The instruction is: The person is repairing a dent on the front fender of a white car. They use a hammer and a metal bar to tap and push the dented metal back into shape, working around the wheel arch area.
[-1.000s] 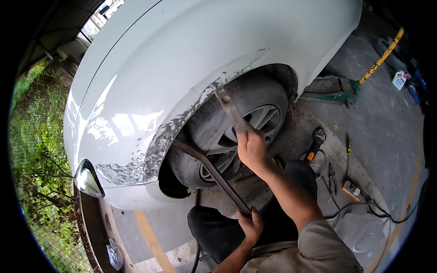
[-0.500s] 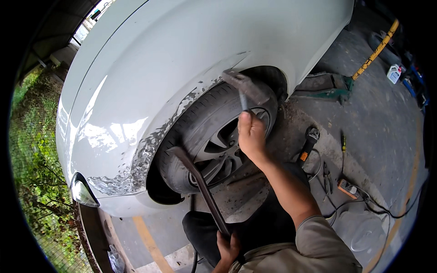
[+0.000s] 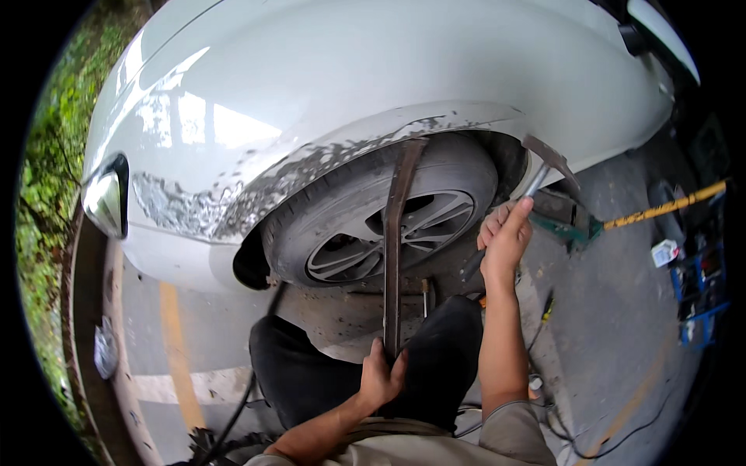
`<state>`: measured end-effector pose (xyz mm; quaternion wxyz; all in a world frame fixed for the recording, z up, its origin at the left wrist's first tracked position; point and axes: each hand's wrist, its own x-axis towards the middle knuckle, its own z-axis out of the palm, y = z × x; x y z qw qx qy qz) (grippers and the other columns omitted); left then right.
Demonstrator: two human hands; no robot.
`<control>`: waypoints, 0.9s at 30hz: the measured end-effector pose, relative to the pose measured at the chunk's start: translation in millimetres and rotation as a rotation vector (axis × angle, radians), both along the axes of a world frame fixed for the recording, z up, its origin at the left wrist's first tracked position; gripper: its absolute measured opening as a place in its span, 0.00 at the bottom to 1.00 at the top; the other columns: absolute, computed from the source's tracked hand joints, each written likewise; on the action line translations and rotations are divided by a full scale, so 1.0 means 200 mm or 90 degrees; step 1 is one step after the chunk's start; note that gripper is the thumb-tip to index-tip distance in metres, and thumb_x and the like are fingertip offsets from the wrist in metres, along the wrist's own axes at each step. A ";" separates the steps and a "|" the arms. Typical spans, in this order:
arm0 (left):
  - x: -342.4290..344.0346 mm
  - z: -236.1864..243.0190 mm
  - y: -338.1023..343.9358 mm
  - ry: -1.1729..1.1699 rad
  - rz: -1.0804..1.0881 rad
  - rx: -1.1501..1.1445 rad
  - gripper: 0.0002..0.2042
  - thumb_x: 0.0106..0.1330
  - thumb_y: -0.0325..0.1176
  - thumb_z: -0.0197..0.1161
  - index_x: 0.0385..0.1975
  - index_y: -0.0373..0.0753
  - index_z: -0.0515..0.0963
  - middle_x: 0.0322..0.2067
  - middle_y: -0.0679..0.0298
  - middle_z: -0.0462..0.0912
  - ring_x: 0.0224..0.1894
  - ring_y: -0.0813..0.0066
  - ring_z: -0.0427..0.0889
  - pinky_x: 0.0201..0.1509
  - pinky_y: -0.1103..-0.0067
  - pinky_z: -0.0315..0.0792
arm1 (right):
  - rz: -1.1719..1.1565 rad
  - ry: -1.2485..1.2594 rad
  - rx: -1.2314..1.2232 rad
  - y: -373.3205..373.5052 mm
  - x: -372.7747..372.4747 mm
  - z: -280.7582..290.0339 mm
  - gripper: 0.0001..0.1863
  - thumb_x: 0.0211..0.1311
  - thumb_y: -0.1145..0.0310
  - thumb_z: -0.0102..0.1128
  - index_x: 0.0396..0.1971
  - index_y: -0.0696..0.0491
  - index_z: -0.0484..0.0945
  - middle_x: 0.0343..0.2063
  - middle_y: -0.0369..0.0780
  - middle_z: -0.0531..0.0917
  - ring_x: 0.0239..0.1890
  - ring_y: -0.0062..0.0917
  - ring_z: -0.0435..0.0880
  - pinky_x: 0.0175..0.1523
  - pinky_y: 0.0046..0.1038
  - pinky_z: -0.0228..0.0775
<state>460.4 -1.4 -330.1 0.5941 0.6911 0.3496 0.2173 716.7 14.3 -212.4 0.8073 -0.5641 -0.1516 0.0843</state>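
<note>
My left hand (image 3: 381, 374) is closed around a long, dark, bent metal bar (image 3: 394, 256). The bar's upper end reaches the edge of the wheel arch, in front of the tire (image 3: 311, 200). My right hand (image 3: 503, 237) grips a hammer (image 3: 550, 159) by its handle, the head raised at the right side of the arch. The white car's fender (image 3: 334, 78) has a band of scraped, wrinkled damage (image 3: 194, 206) along the arch, reaching toward the lamp (image 3: 109, 194) at left. The alloy wheel (image 3: 350, 237) sits inside the arch.
A floor jack (image 3: 566, 225) with a yellow handle (image 3: 664, 206) is at right, near a white bottle (image 3: 664, 252) and blue-trayed items (image 3: 695, 287). A screwdriver (image 3: 547, 311) and cables (image 3: 590, 443) lie on the ground. A plastic bag (image 3: 105, 346) lies at left, beside greenery (image 3: 50, 233).
The bar's upper end has moved from the arch's lower left up toward its top middle. My right hand and hammer have moved right. The whole view has shifted.
</note>
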 end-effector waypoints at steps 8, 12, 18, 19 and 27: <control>0.11 0.01 -0.11 -0.005 0.024 -0.005 0.15 0.64 0.34 0.60 0.33 0.30 0.63 0.13 0.48 0.75 0.17 0.49 0.78 0.17 0.66 0.67 | 0.027 -0.021 -0.060 -0.03 -0.10 0.05 0.29 0.68 0.39 0.37 0.17 0.48 0.56 0.10 0.30 0.59 0.10 0.14 0.56 0.14 0.19 0.47; 0.17 0.11 -0.25 -0.069 0.004 -0.177 0.13 0.67 0.33 0.58 0.31 0.33 0.60 0.11 0.63 0.73 0.10 0.76 0.73 0.13 0.78 0.65 | 0.066 -0.033 -0.073 -0.03 -0.12 0.04 0.29 0.69 0.40 0.37 0.17 0.48 0.57 0.11 0.30 0.60 0.10 0.14 0.57 0.14 0.19 0.48; 0.25 0.19 -0.24 -0.114 0.007 -0.196 0.15 0.67 0.34 0.57 0.34 0.30 0.60 0.10 0.56 0.75 0.12 0.66 0.78 0.14 0.73 0.68 | 0.078 -0.049 -0.099 -0.07 -0.13 0.03 0.28 0.69 0.41 0.37 0.18 0.49 0.57 0.11 0.30 0.60 0.10 0.14 0.58 0.14 0.18 0.49; 0.26 0.18 -0.24 -0.119 0.012 -0.183 0.15 0.67 0.34 0.57 0.34 0.30 0.60 0.10 0.56 0.74 0.11 0.66 0.78 0.14 0.73 0.68 | 0.079 -0.049 -0.097 -0.08 -0.12 0.03 0.28 0.69 0.41 0.37 0.18 0.49 0.57 0.11 0.30 0.61 0.10 0.14 0.58 0.14 0.18 0.49; 0.39 -0.06 -0.25 -0.094 0.051 -0.070 0.15 0.67 0.33 0.56 0.33 0.30 0.59 0.10 0.56 0.74 0.12 0.64 0.78 0.14 0.72 0.68 | 0.101 -0.055 -0.064 -0.05 -0.10 0.04 0.28 0.70 0.42 0.36 0.18 0.49 0.57 0.11 0.30 0.61 0.10 0.13 0.59 0.14 0.18 0.51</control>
